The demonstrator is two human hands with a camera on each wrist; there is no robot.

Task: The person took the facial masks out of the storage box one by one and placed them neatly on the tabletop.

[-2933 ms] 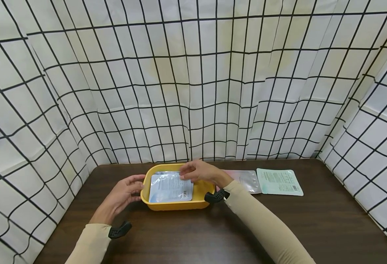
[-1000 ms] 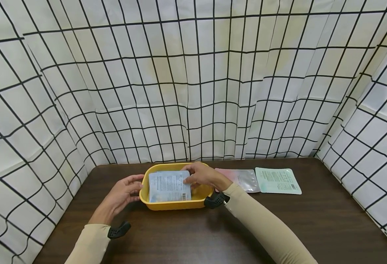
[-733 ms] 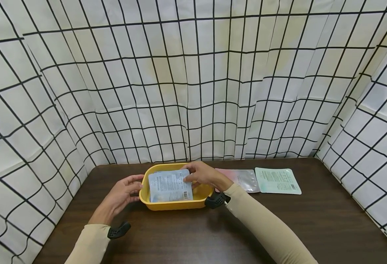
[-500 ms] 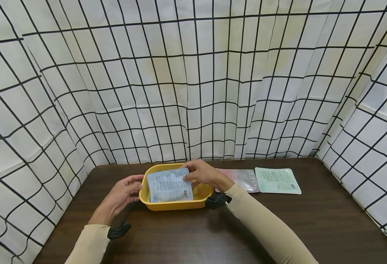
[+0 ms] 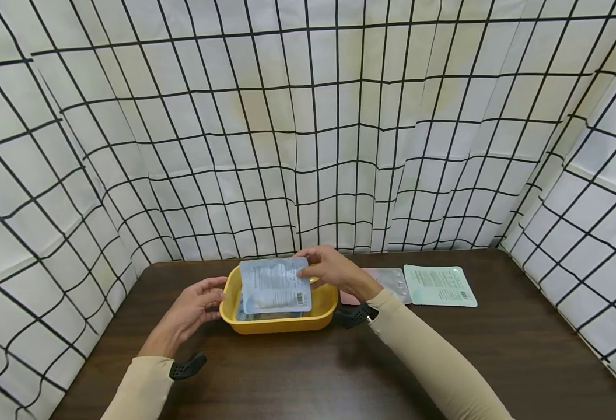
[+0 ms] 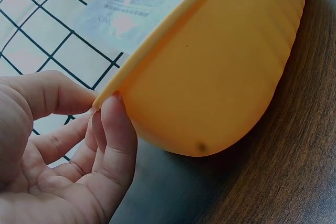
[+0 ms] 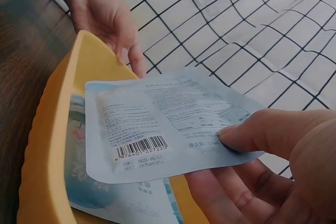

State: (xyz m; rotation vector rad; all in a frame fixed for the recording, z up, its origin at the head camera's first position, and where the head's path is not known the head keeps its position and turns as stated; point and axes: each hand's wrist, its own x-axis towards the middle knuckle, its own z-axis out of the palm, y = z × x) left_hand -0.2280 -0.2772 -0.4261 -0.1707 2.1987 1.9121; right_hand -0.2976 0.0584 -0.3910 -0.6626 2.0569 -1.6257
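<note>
My right hand [image 5: 334,269] pinches a pale blue sheet mask packet [image 5: 276,284] by its right edge, thumb on top and fingers beneath. The packet is held above the yellow basket [image 5: 287,328], and its printed back with a barcode faces up in the right wrist view. Beneath it, another bluish packet [image 7: 100,177] lies in the basket, partly covered. At the basket's left end, my left hand [image 5: 195,312] pinches the rim between thumb and fingers, as the left wrist view [image 6: 79,145] shows.
On the brown table [image 5: 308,373], right of the basket, lie a pink and silver packet [image 5: 392,283], partly behind the right wrist, and a mint green packet [image 5: 440,286]. A white curtain with a black grid [image 5: 308,146] stands behind the table and at both sides.
My right hand has taken hold of the top blue packet and raised it up and slightly right off the other packet in the basket. The left hand has stayed at the rim.
</note>
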